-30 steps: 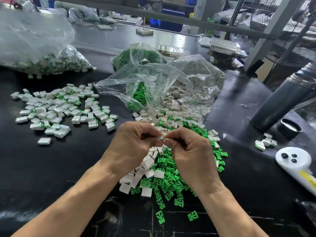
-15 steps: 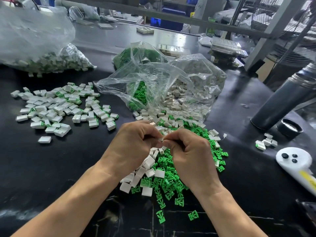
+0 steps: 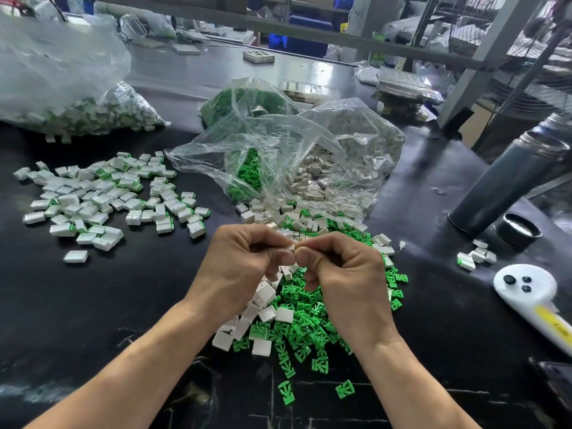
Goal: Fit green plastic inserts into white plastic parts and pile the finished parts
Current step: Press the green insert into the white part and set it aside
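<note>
A tiny white part (image 3: 291, 246) is pinched between the curled fingers of the left hand (image 3: 244, 267) and right hand (image 3: 343, 280), right above the loose pile (image 3: 297, 320). Finished parts (image 3: 105, 196) are spread out well left of that pile, bags (image 3: 294, 156) just behind it.

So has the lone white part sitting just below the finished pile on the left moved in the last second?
No. The lone white part sits in the same spot below the finished pile.
</note>
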A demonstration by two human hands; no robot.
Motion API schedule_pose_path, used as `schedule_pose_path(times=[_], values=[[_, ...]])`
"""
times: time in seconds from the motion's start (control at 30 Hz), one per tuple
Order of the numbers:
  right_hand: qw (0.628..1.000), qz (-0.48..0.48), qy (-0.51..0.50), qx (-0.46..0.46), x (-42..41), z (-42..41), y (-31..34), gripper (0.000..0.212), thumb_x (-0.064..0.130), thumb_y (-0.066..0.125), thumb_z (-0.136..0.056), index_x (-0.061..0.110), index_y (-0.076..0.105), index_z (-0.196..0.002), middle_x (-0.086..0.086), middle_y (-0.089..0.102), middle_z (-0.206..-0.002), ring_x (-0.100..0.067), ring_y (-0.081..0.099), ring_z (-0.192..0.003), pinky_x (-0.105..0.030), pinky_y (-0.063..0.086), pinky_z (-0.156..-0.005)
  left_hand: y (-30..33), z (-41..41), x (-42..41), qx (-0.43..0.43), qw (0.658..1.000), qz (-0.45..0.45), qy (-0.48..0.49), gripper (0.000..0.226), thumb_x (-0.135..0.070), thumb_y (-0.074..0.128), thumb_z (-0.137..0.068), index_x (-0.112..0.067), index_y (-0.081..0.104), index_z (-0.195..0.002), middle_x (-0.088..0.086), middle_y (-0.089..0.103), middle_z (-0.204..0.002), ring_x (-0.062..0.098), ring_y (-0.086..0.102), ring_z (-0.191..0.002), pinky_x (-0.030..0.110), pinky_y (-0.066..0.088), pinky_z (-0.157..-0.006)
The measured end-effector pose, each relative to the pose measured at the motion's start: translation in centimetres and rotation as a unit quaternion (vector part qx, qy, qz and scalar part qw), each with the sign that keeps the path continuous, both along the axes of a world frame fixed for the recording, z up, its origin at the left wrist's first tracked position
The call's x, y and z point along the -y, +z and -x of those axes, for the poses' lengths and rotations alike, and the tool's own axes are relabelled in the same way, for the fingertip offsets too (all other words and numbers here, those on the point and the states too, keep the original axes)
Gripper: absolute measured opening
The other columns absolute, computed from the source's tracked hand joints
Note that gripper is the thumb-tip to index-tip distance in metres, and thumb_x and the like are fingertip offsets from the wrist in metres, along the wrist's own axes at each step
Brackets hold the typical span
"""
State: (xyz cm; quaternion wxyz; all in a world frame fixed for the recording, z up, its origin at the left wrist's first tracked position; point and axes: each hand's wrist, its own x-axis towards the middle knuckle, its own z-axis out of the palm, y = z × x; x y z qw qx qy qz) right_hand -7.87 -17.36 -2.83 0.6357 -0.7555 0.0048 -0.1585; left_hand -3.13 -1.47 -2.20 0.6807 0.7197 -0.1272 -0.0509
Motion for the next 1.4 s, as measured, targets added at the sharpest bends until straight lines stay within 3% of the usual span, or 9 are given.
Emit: schedule_pose_path(times=[0.13, 0.47, 0.63, 0.8, 0.9, 1.03, 1.17, 1.3, 1.4], values=[[0.999, 0.048, -0.016, -0.01, 0.2, 0.1, 0.2, 0.022, 0.006, 0.079, -0.088, 0.028, 0.078, -0.082, 0.002, 0.071, -0.067, -0.012, 0.059, -0.057, -0.047, 0.057, -0.053, 0.2, 0.2, 0.1, 0.013, 1.0, -0.016, -0.012, 0.019, 0.014, 0.073, -0.083, -0.005, 0.077, -0.085, 0.005, 0.073, -0.067, 0.014, 0.058, -0.054, 0.026, 0.054, -0.054], [1.0, 0.008, 0.016, -0.017, 0.6, -0.3, 0.2, 0.021, 0.005, 0.076, -0.09, 0.024, 0.082, -0.086, -0.009, 0.072, -0.069, -0.013, 0.06, -0.056, -0.036, 0.054, -0.05, 0.2, -0.1, -0.1, 0.026, 0.999, -0.016, -0.012, 0.02, 0.01, 0.075, -0.083, -0.009, 0.078, -0.085, 0.004, 0.073, -0.068, 0.013, 0.058, -0.056, 0.026, 0.053, -0.056], [0.999, -0.046, -0.004, -0.021, 0.4, -0.6, 0.3, 0.024, 0.022, 0.057, -0.106, 0.018, 0.077, -0.093, -0.011, 0.074, -0.077, -0.016, 0.058, -0.055, -0.031, 0.049, -0.046, 0.1, -0.4, 0.0, 0.042, 0.999, -0.009, 0.004, 0.012, -0.005, 0.081, -0.081, -0.014, 0.078, -0.089, 0.001, 0.075, -0.078, 0.009, 0.064, -0.067, 0.023, 0.055, -0.064], [0.988, -0.102, 0.022, -0.117, -0.6, -0.7, 0.9, 0.058, 0.056, 0.038, -0.105, 0.019, 0.071, -0.076, -0.014, 0.07, -0.07, -0.017, 0.05, -0.048, -0.025, 0.034, -0.039, 0.4, 0.0, 0.7, 0.066, 0.998, -0.017, -0.005, 0.01, -0.012, 0.083, -0.079, -0.015, 0.079, -0.088, -0.002, 0.069, -0.103, 0.018, 0.068, -0.089, 0.044, 0.057, -0.086], [0.983, -0.118, 0.039, -0.136, -1.3, -0.6, 1.1, 0.069, 0.055, 0.034, -0.107, 0.022, 0.068, -0.058, -0.009, 0.059, -0.059, -0.015, 0.044, -0.043, -0.02, 0.028, -0.037, 0.4, 0.5, 1.2, 0.071, 0.997, -0.028, -0.025, 0.011, -0.011, 0.082, -0.083, -0.019, 0.079, -0.09, -0.008, 0.068, -0.11, 0.009, 0.066, -0.094, 0.047, 0.054, -0.093], [0.985, -0.129, 0.027, -0.114, -1.7, -0.9, 0.9, 0.07, 0.043, 0.034, -0.111, 0.028, 0.066, -0.051, 0.001, 0.043, -0.046, -0.009, 0.034, -0.037, -0.015, 0.026, -0.036, 0.4, 1.1, 1.9, 0.076, 0.996, -0.013, -0.034, 0.012, -0.009, 0.082, -0.082, -0.016, 0.077, -0.091, -0.001, 0.068, -0.112, 0.018, 0.067, -0.097, 0.057, 0.052, -0.093], [0.985, -0.146, 0.055, -0.069, -1.7, -1.2, 0.2, 0.068, 0.033, 0.029, -0.113, 0.038, 0.076, -0.065, 0.013, 0.049, -0.045, 0.001, 0.042, -0.039, -0.014, 0.033, -0.038, 0.4, 1.4, 2.0, 0.077, 0.996, -0.015, -0.043, 0.011, -0.005, 0.081, -0.084, -0.012, 0.077, -0.092, 0.001, 0.069, -0.11, 0.015, 0.066, -0.09, 0.05, 0.057, -0.088], [0.99, -0.122, 0.02, -0.06, -1.8, -1.8, -0.6, 0.051, 0.041, 0.034, -0.105, 0.028, 0.082, -0.094, 0.01, 0.073, -0.07, -0.002, 0.067, -0.065, -0.019, 0.049, -0.06, 0.3, 1.5, 2.0, 0.082, 0.996, -0.019, -0.042, 0.009, -0.006, 0.079, -0.086, -0.011, 0.076, -0.093, 0.002, 0.07, -0.108, 0.014, 0.066, -0.086, 0.034, 0.057, -0.08], [0.994, -0.102, 0.002, -0.047, -1.7, -1.9, -1.1, 0.053, 0.039, 0.035, -0.103, 0.033, 0.08, -0.075, 0.017, 0.066, -0.059, 0.003, 0.063, -0.057, -0.013, 0.047, -0.056, 0.1, 1.4, 2.1, 0.079, 0.996, -0.018, -0.039, 0.007, -0.006, 0.079, -0.087, -0.01, 0.076, -0.093, 0.002, 0.07, -0.108, 0.019, 0.067, -0.087, 0.034, 0.058, -0.078]])
